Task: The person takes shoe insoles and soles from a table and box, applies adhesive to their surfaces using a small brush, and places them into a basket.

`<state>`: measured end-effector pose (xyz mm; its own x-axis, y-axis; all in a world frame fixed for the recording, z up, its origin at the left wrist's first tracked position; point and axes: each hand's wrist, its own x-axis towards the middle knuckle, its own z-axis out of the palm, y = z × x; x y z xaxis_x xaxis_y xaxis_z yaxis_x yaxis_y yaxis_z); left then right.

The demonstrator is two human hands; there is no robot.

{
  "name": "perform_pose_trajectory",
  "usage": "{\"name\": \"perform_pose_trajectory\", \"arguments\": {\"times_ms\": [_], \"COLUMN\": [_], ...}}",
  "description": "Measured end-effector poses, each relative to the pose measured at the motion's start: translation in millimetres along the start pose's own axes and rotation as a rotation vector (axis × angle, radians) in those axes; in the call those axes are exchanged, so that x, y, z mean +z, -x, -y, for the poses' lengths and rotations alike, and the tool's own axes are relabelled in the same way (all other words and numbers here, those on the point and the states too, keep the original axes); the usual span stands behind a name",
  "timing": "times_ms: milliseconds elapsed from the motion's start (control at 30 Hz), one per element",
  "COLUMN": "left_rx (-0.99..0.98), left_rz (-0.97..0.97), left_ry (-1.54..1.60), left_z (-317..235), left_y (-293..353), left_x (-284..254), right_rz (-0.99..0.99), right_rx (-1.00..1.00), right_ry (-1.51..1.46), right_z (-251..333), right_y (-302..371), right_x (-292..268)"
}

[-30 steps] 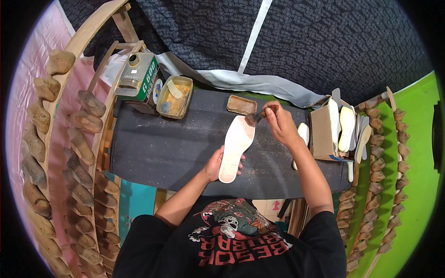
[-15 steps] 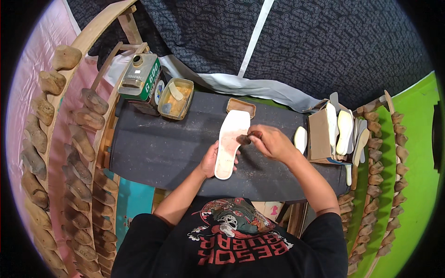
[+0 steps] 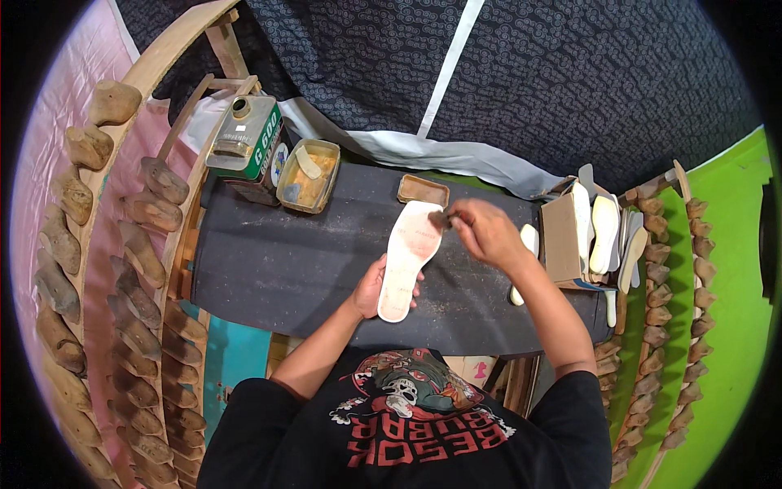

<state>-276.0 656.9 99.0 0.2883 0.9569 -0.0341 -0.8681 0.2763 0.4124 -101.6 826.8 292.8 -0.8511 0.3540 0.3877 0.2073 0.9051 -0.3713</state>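
A cream insole (image 3: pixel 407 261) is held over the dark table, its wide end pointing away from me. My left hand (image 3: pixel 372 287) is closed around its narrower part, with the thumb on one side and fingertips showing at the other. In my right hand (image 3: pixel 486 234) the fingers pinch a small dark brown tool (image 3: pixel 445 219), whose exact kind is too small and blurred to tell. That tool meets the right edge of the insole near its wide end. Just beyond lies a shallow brownish tray (image 3: pixel 423 190).
Left on the dark table (image 3: pixel 269 269) stand a green-and-grey metal can (image 3: pixel 248 143) and a stained tub (image 3: pixel 309 183) holding a pale spatula-like piece. Right are a loose insole (image 3: pixel 525 261) and a cardboard box (image 3: pixel 562 236) of insoles. Racks of wooden shoe lasts (image 3: pixel 142 253) flank both sides.
My right hand has moved the dark tool from the insole's middle up to its edge near the wide end. The insole has shifted slightly toward me.
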Motion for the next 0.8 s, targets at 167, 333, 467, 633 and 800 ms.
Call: {"name": "perform_pose_trajectory", "arguments": {"times_ms": [167,333,467,633,800], "left_rx": [-0.022,-0.034,-0.051,-0.035,-0.054], "left_rz": [-0.016,0.038,0.041,0.030,0.044], "left_ry": [-0.006,-0.005,-0.010,-0.010,-0.036], "left_z": [-6.1,-1.3,3.7,2.8,0.8], "left_y": [0.3,-1.5,-4.2,-5.3,-3.7], "left_x": [-3.1,-1.3,0.9,1.8,-5.2], "right_rz": [0.143,0.079,-0.044,0.007,0.191], "right_rx": [-0.060,0.012,0.014,-0.042,-0.019], "right_ry": [-0.154,-0.125,0.003,0.007,-0.245], "right_z": [25.5,14.1,-6.5,0.1,39.5], "right_y": [16.3,6.2,-6.1,-0.3,8.0], "right_x": [10.6,4.9,0.4,4.9,18.1]}}
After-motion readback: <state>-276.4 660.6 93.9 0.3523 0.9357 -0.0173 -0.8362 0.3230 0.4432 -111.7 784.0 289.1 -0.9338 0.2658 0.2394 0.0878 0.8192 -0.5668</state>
